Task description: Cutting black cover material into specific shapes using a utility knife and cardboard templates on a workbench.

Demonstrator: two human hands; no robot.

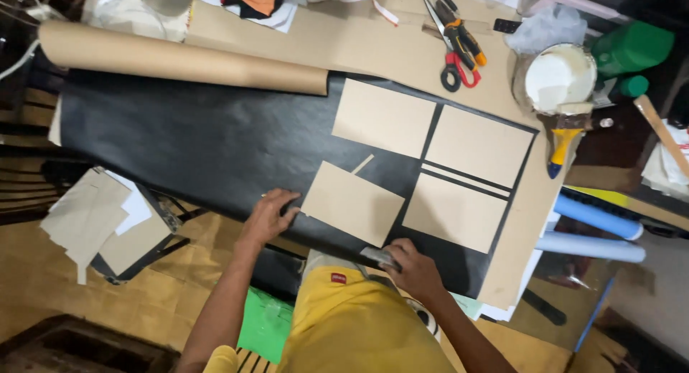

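Note:
A large black sheet (194,140) lies spread over the table. On it rest several tan cardboard rectangles; the nearest one (352,203) sits tilted. My left hand (271,214) presses flat on the black sheet, fingertips touching that tilted card's left edge. My right hand (413,267) grips a small grey tool (379,257), seemingly a cutter or scraper, at the sheet's near edge just below the tilted card. A thin cardboard strip (465,179) lies between the two right-hand cards (479,145) (453,211). Another card (384,117) lies further back.
A roll of brown paper (179,59) lies along the sheet's far edge. Scissors (453,54), a glue pot (559,77) with a yellow-handled brush (565,136) and green bottles (630,49) stand at the right. Two blue tubes (596,229) lie beside the table. Cardboard scraps (100,215) sit at left.

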